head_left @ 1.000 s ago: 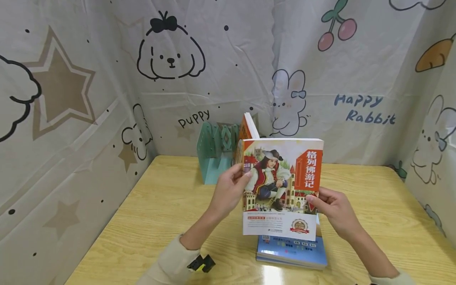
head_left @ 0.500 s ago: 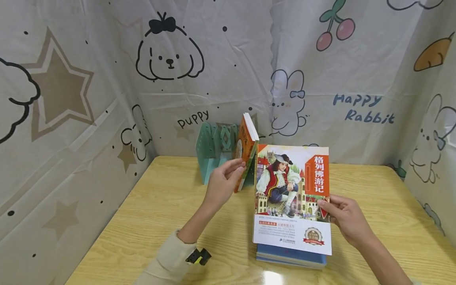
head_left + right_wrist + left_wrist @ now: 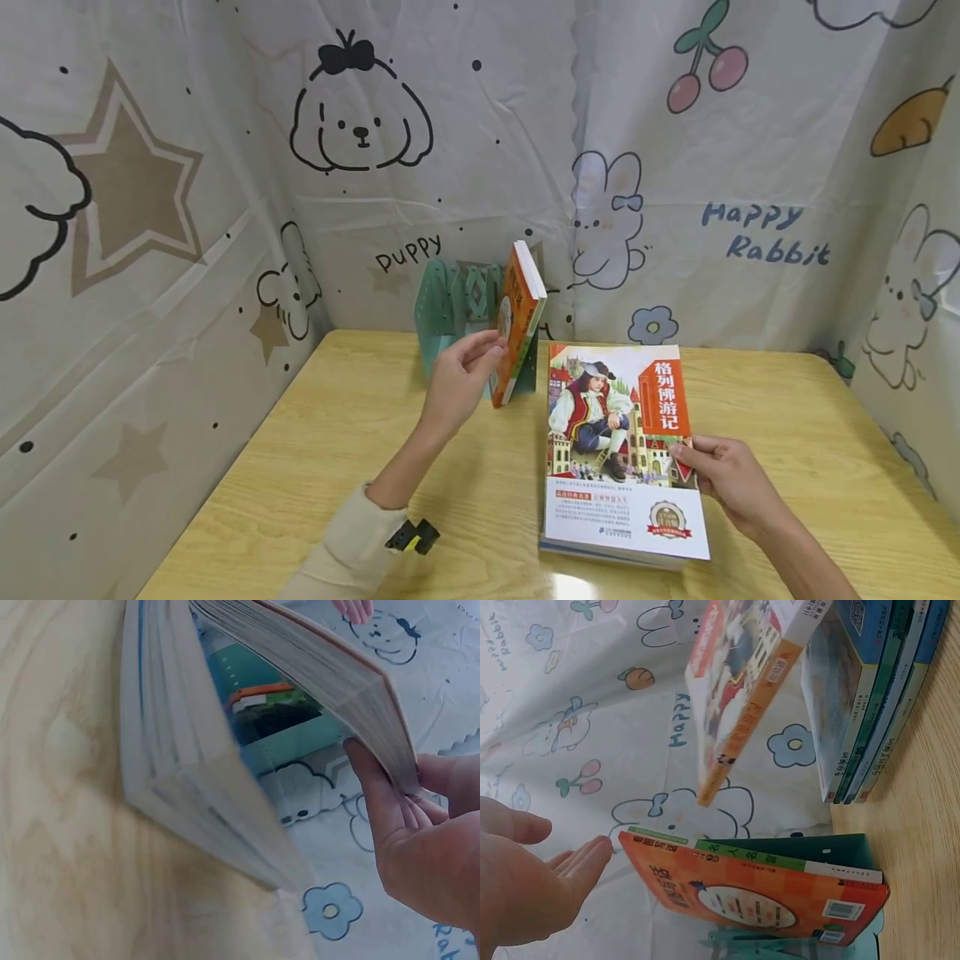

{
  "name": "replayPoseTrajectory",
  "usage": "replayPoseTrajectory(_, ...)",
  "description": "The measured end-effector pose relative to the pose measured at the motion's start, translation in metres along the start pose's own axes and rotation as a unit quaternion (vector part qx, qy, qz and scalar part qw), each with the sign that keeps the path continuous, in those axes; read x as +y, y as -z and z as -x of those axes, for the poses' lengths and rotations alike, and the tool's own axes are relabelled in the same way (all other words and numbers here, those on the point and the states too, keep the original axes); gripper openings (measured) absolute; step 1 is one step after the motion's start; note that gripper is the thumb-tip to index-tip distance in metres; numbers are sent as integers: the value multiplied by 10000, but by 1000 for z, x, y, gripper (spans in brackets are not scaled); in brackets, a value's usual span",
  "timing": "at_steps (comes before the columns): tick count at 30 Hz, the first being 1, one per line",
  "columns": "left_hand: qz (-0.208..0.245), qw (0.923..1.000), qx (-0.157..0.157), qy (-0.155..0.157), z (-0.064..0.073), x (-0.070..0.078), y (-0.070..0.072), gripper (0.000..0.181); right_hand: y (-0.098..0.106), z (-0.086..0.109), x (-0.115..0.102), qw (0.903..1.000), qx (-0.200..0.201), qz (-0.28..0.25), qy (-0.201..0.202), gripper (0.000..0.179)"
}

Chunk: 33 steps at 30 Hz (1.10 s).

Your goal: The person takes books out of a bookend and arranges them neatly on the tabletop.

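Note:
My right hand point(image 3: 738, 487) pinches the right edge of a paperback book point(image 3: 611, 433) whose cover has a seated person in a red vest. In the right wrist view this book point(image 3: 337, 682) slants over a stack of books point(image 3: 180, 727), one end low against it and the other raised in my fingers. From the head the stack is mostly hidden under it. My left hand point(image 3: 461, 379) holds nothing, its fingers loosely bent beside an orange book point(image 3: 517, 325). A gap shows between the left fingertips and the orange book point(image 3: 742, 892) in the left wrist view.
The orange book stands tilted with a thin green-spined one in a teal expanding bookend point(image 3: 442, 312) at the back of the wooden table point(image 3: 337, 433). A patterned cloth point(image 3: 465, 167) hangs close behind and along both sides. Light glares on the table's front.
Both hands held the paperback a second ago. My left hand has let go and shifted slightly left; my right hand has lowered the book toward the viewer, onto the stack.

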<state>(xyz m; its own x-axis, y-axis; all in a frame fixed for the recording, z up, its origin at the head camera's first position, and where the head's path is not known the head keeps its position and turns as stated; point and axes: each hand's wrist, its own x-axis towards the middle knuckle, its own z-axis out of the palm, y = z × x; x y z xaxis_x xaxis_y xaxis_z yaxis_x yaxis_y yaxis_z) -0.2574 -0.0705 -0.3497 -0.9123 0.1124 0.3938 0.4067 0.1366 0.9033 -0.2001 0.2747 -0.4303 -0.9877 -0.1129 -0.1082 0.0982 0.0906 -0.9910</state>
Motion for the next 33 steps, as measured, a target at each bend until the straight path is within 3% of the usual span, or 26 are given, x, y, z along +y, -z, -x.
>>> replayPoseTrajectory(7, 42, 10000, 0, 10, -1, -1, 0, 36, 7, -4, 14, 9982, -325, -405, -302, 40)
replayPoseTrajectory(14, 38, 9999, 18, -103, -1, -2, 0, 34, 9, -8, 25, 9973, -136, -122, -711, 40)
replayPoseTrajectory(18, 27, 10000, 67, -20, -1, -3, 1, 33, 10, -9, 27, 9970, -220, -67, -744, 48)
replayPoseTrajectory(28, -25, 9999, 98, 43, -2, -6, 1, 33, 9, -15, 29, 9953, -598, -323, -687, 50)
replayPoseTrajectory(33, -165, 9997, 135, 68, -5, -12, -3, 35, 6, -15, 32, 9953, -393, -169, -869, 54)
